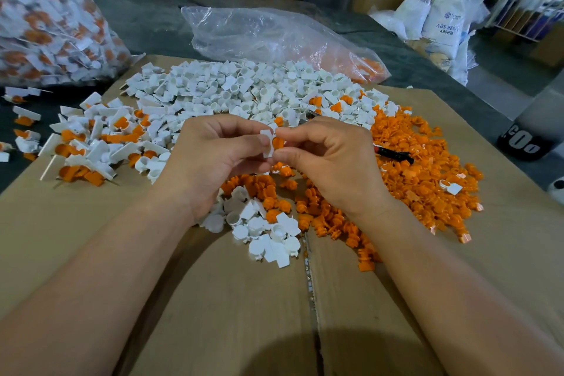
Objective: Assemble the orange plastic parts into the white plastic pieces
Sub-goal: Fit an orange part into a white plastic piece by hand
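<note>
My left hand (213, 156) pinches a small white plastic piece (267, 143) above the cardboard. Against it my right hand (329, 159) pinches an orange plastic part (278, 142); the two touch between my fingertips. A heap of loose white pieces (244, 91) lies behind my hands. Loose orange parts (427, 168) spread to the right and under my right wrist. More white pieces (268, 232) lie between my forearms. Joined white-and-orange pieces (91, 143) are piled at the left.
Flattened cardboard (213, 299) covers the dark table (152, 21). A clear bag of joined pieces (45, 18) stands at far left, a nearly flat clear bag (274, 36) at the back. A black and red tool (395, 154) lies among the orange parts. Boxes and sacks stand beyond.
</note>
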